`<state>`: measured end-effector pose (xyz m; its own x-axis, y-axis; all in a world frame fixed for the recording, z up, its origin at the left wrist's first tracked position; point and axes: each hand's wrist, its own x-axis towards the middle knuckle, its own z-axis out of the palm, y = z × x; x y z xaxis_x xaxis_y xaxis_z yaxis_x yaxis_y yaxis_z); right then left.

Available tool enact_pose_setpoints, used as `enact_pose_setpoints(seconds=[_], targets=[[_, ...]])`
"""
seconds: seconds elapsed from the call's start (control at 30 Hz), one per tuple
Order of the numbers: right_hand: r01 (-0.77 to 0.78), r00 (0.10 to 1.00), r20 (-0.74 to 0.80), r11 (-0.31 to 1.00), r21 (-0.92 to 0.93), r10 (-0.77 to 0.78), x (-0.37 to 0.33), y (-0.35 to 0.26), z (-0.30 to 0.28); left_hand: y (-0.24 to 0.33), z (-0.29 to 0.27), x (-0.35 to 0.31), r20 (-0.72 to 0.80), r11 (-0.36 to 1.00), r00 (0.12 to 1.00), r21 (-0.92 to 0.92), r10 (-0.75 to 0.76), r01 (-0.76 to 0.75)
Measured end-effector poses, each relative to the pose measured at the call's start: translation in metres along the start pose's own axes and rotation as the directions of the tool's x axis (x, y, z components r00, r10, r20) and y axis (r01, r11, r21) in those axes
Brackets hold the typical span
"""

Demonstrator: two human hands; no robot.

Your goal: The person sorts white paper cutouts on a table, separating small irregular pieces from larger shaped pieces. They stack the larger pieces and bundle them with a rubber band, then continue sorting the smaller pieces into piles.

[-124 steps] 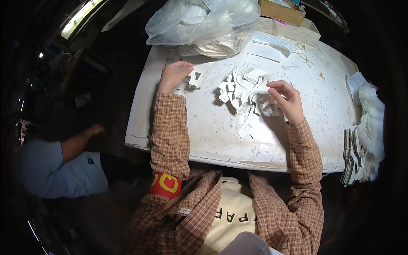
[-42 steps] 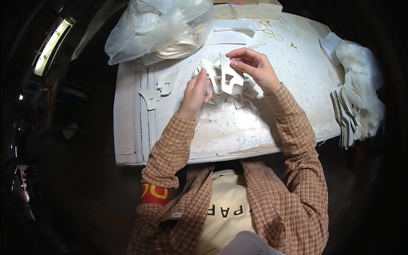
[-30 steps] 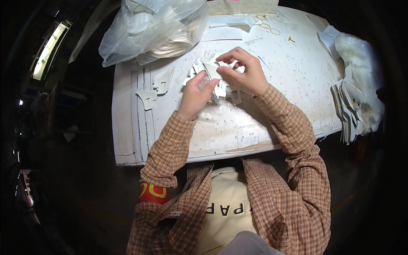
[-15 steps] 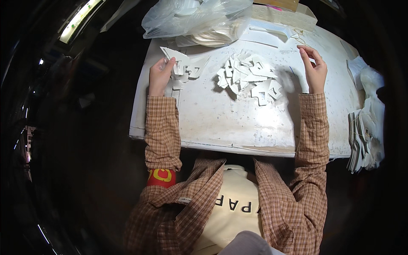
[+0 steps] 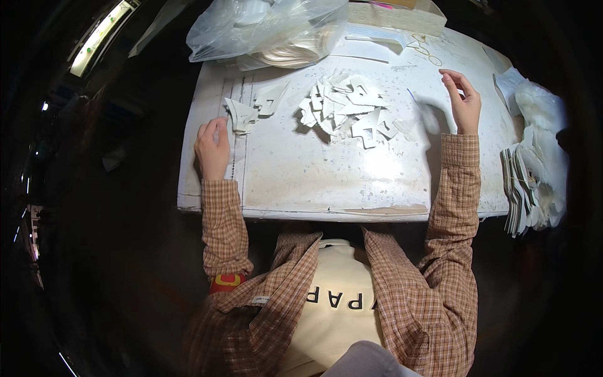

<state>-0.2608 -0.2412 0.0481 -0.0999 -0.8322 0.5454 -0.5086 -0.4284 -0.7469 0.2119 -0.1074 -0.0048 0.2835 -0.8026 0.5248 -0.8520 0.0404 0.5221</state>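
My left hand (image 5: 212, 149) rests low over the table's left side, fingers loosely curled and slightly apart, with nothing seen in them. Just beyond its fingertips lies a small group of flat white cut-out pieces (image 5: 242, 117), one further piece (image 5: 269, 100) having a notched opening. A larger heap of similar white pieces (image 5: 339, 103) lies in the middle of the white table (image 5: 295, 179). My right hand (image 5: 465, 103) is raised over the table's right side. Its thumb and forefinger are pinched together; whatever may be between the tips is too small to make out.
A clear plastic bag (image 5: 264, 31) with pale stacked sheets sits at the far left. Behind are a shallow box (image 5: 408, 19) and a light-blue striped sheet (image 5: 377, 36). Yellowish rubber bands (image 5: 433, 60) lie nearby. Bundled white strips (image 5: 518, 191) and plastic wrap hang at the right edge.
My left hand has let go of the white piece, which now lies on the table, and has drawn back toward me. My right hand keeps its pinched pose. The view has shifted slightly.
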Motion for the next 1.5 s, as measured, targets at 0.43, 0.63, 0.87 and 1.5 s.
enact_pose_setpoints(seconds=[0.43,0.63,0.87,1.5], targets=[[0.277,0.777,0.629,0.901,-0.333,-0.006,-0.104,-0.009,-0.008,0.050,-0.008,-0.104,0.136,0.998,0.989,0.030,0.056,-0.061],[0.188,0.847,0.522,0.975,-0.115,-0.102,-0.092,-0.031,0.000,0.057,-0.002,-0.066,0.198,0.950,0.976,-0.279,-0.089,0.143],[0.439,0.718,0.517,0.880,0.183,-0.466,-0.046,-0.095,0.034,0.143,0.030,0.037,0.454,0.535,0.856,-0.800,0.245,0.271],[0.081,0.785,0.520,0.777,-0.624,0.336,0.009,-0.035,0.080,0.122,0.104,0.089,0.399,0.185,0.916,-0.898,-0.040,0.399]])
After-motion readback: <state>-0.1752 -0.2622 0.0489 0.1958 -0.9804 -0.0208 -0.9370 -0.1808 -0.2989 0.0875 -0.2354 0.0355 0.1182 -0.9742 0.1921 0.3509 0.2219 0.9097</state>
